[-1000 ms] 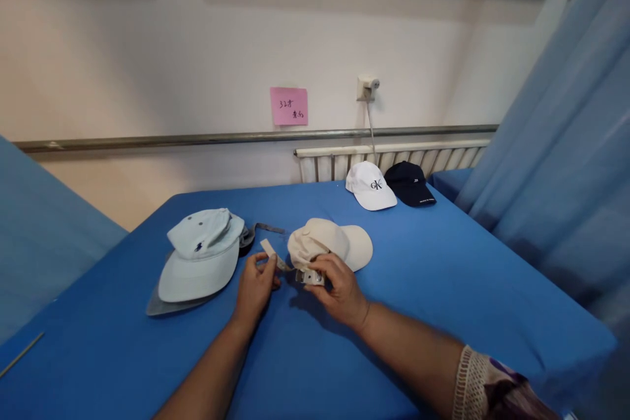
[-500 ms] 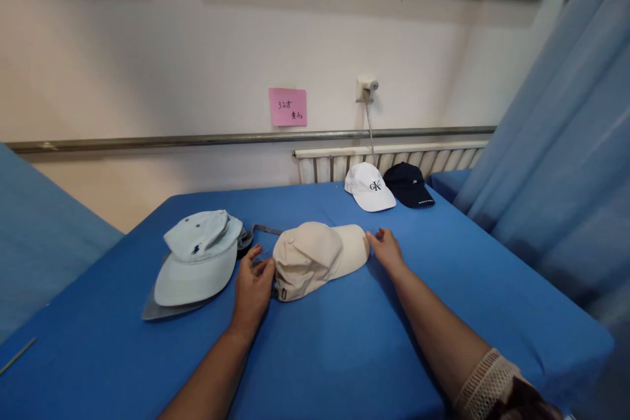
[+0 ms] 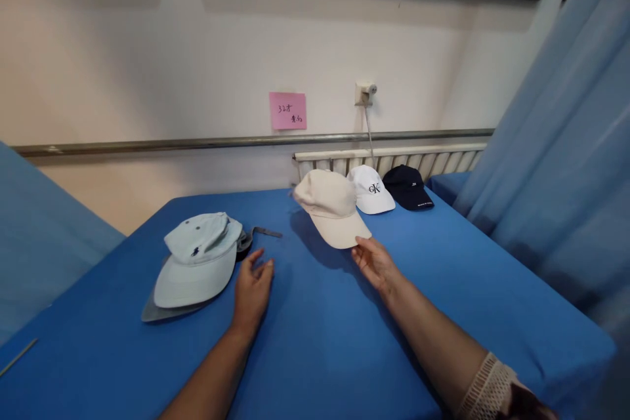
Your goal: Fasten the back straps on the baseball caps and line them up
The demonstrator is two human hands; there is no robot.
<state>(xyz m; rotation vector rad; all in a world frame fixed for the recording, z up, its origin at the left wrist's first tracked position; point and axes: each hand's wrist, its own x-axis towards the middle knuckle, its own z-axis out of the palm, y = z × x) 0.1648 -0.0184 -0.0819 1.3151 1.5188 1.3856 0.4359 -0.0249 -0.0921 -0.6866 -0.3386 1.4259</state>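
A cream baseball cap (image 3: pixel 329 200) is held by the edge of its brim, pinched between thumb and fingers of my right hand (image 3: pixel 377 267). It hangs over the table, with a shadow below it, just left of a white cap with black letters (image 3: pixel 370 189). My left hand (image 3: pixel 254 282) rests near the table with fingers apart and nothing in them. Left of that hand lies a light blue cap (image 3: pixel 199 259), stacked over a grey one (image 3: pixel 165 314) whose brim and strap stick out.
A dark navy cap (image 3: pixel 407 187) sits beside the white cap at the far edge of the blue-covered table (image 3: pixel 315 354). A thin stick (image 3: pixel 18 357) lies at the left. Behind are a radiator (image 3: pixel 443 156) and wall rail; a blue curtain (image 3: pixel 566 144) hangs right.
The cream cap has left the table, moved away toward the white cap and turned its brim toward me. My right hand has gripped its brim; my left hand has let go and stayed put.
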